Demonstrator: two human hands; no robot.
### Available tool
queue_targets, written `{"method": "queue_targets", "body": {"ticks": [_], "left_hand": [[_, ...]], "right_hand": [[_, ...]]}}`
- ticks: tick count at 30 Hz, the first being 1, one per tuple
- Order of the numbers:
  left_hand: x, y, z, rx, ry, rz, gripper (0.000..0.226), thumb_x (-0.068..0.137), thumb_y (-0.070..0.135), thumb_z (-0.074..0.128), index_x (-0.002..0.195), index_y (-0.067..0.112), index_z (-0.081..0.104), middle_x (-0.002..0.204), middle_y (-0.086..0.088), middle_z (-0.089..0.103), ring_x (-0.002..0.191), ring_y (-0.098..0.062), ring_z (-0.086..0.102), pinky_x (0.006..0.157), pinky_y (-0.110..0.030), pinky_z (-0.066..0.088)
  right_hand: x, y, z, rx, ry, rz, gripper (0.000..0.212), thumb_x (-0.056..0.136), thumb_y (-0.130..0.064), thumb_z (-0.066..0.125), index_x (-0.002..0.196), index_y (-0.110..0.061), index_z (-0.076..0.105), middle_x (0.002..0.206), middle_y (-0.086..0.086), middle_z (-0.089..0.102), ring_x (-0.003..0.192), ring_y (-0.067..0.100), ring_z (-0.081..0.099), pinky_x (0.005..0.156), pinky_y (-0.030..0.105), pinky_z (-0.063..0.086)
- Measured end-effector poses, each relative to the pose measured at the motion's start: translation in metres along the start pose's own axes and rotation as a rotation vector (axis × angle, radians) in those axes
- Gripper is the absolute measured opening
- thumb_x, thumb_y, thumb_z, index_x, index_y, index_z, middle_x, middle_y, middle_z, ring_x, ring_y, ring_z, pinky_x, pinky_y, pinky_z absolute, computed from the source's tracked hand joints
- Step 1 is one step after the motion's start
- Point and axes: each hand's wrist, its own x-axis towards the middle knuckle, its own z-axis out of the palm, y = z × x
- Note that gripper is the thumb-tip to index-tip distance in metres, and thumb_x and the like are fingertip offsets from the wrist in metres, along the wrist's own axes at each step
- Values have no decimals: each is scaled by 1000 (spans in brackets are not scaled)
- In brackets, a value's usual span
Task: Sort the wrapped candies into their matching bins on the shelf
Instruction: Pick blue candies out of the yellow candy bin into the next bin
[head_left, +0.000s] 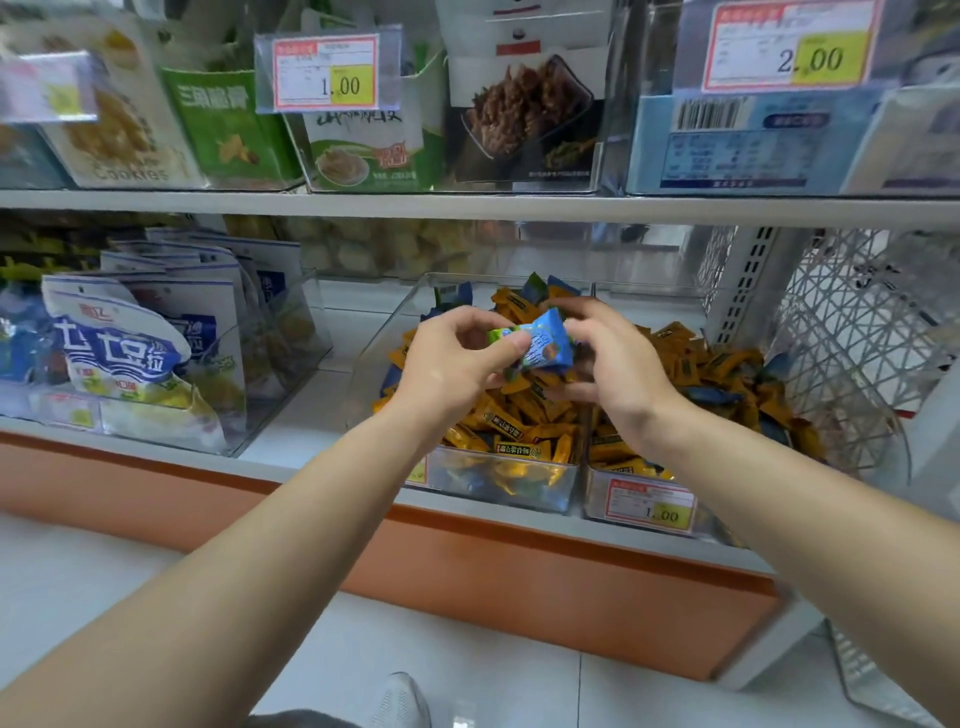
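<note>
Head view, from left to right: at the far left of the lower shelf (291, 441) a clear bin (280, 395) holds upright blue-and-white snack bags (119, 353), packed one behind another. Further right, the left hand (452, 358) is raised over the shelf, its fingers curled and its thumb and fingertips pinching the left end of a blue-wrapped candy (545, 345), where a bit of green wrapper also shows. The candy is held in the air between the two hands, above the candy bins and touching neither. The right hand (618, 364) meets it from the other side, fingers bent round the candy's right end, so both hands have hold of it together. Below the hands stands a clear candy bin (498, 483) heaped with orange-wrapped candies (519, 421), with a few blue wrappers among them. Just beside it on the right is a second clear candy bin (595, 499), also piled with orange candies and some dark blue ones (711, 396); its front carries a price label (649, 504) reading 1.00. At the far right, a white mesh basket (852, 332) stands next to the shelf's upright.
</note>
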Motion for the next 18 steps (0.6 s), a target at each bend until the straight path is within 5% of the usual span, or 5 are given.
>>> {"method": "queue_targets", "body": {"ticks": [5, 8, 10, 13, 18], "left_hand": [[-3, -4, 3, -16, -61, -28, 15, 87, 25, 77, 99, 18, 70, 81, -1, 75, 77, -14, 74, 61, -23, 56], [-3, -15, -11, 393, -63, 126, 12, 91, 32, 71, 99, 24, 68, 87, 8, 73, 85, -6, 69, 69, -27, 56], [-6, -22, -15, 599, -209, 197, 5, 92, 31, 69, 95, 28, 70, 91, 17, 69, 88, 4, 63, 78, -24, 55], [-11, -33, -6, 707, -456, 190, 17, 96, 30, 62, 110, 32, 72, 105, 23, 67, 99, 12, 58, 84, -8, 45], [-3, -45, 6, 750, -534, 103, 39, 93, 38, 66, 132, 34, 61, 135, 14, 60, 125, -3, 51, 99, -20, 38]], "right_hand": [[-7, 4, -18, -170, -80, -57, 38, 96, -23, 64, 133, -29, 57, 131, 3, 55, 99, 20, 70, 73, 38, 62], [-6, 7, -47, -463, 3, -194, 34, 95, -25, 64, 126, -36, 58, 126, -4, 59, 100, 14, 66, 76, 27, 59], [-7, 10, -68, -705, 88, -267, 36, 94, -29, 64, 128, -37, 53, 120, -9, 59, 100, 10, 59, 75, 14, 45], [-6, 17, -95, -812, 194, -270, 36, 92, -30, 65, 125, -35, 51, 120, -4, 62, 99, 16, 58, 76, 25, 44], [-9, 28, -112, -1217, 43, -10, 50, 92, -36, 61, 140, -31, 49, 136, 8, 59, 115, 28, 56, 86, 36, 50]]}}
